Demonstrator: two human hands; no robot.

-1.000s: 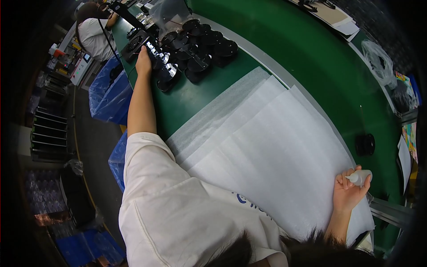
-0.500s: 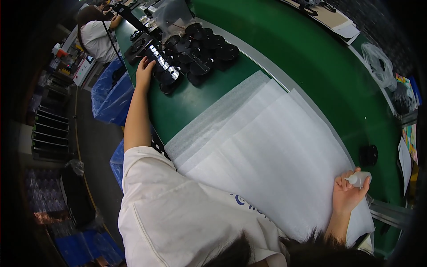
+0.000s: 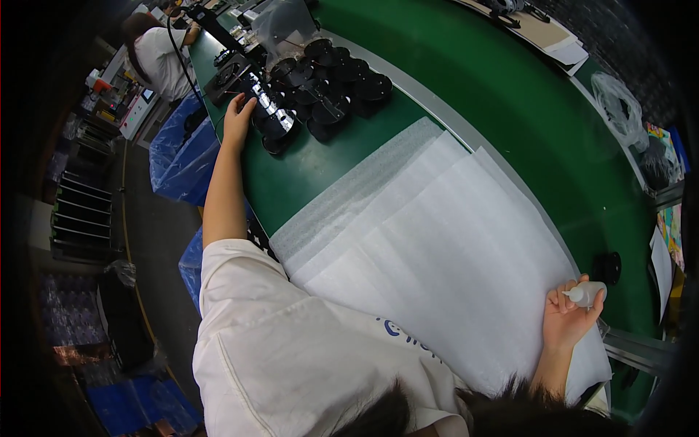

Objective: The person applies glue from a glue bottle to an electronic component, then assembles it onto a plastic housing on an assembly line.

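My left hand (image 3: 237,120) reaches out at the upper left, beside a shiny black-and-silver part (image 3: 269,105) on the green table. Its fingers are bent together near a thin reddish strand; what they hold, if anything, is too small to name. At the lower right my right hand (image 3: 568,320) is closed around a small white squeeze bottle (image 3: 588,293), whose narrow tip points left. Under that forearm spreads a stack of white foam sheets (image 3: 437,240). Several black round parts (image 3: 328,80) lie clustered to the right of my left hand.
A green belt (image 3: 510,131) with a metal rail runs along the far side, carrying a black round piece (image 3: 606,269) near my right hand. Clear plastic bags (image 3: 284,29) lie behind the parts. Blue-lined bins (image 3: 178,153) stand left of the table. Another person (image 3: 156,62) sits at the far left.
The black round piece on the green belt has shifted nearer, toward my right hand. Both hands stay almost where they were, the bottle still in the right one.
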